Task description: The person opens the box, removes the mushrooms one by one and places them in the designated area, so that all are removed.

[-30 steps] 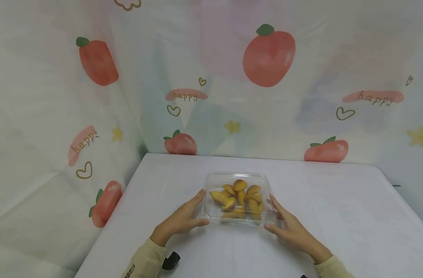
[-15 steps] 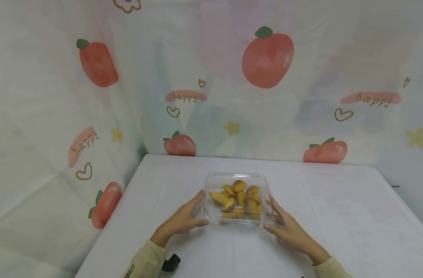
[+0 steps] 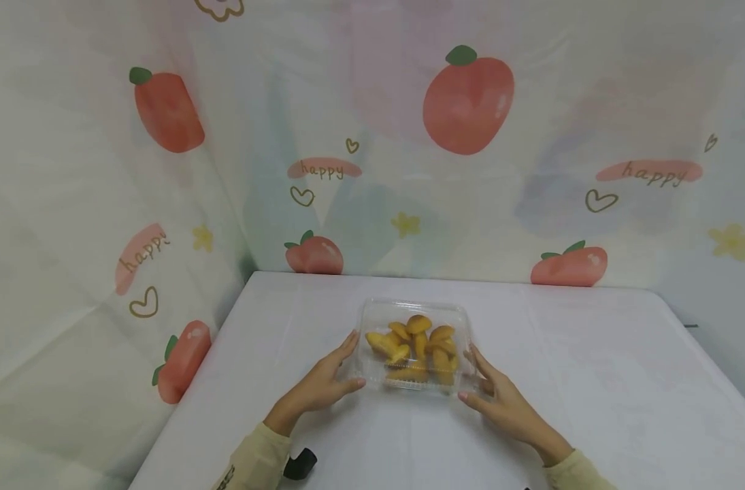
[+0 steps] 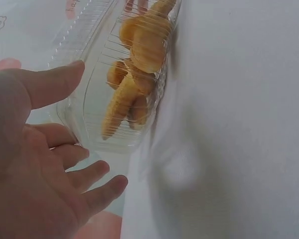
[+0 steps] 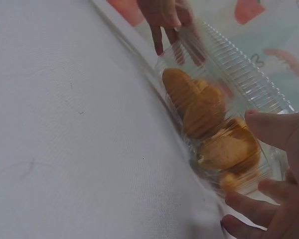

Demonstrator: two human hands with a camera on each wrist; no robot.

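A clear plastic clamshell container (image 3: 372,320) holds several yellow-brown mushrooms (image 3: 419,325) and stands near the middle of the white table. In the head view my left hand (image 3: 323,382) holds its left side and my right hand (image 3: 505,403) its right side. The left wrist view has the left thumb (image 4: 65,82) by the rim, the index finger against the wall and the other fingers spread below. The right thumb (image 5: 264,124) lies over the lid edge in the right wrist view, with the fingers beneath. The lid appears closed. Whether the base touches the table is unclear.
A white cloth covers the table (image 3: 592,381). Behind it and on the left hang fabric walls (image 3: 378,88) printed with red fruit and "happy". A black object (image 3: 301,464) shows beside the left sleeve (image 3: 256,456).
Both hands and the container have moved very slightly away from me or upward. The view has shifted a little. The hold on both sides stays the same.
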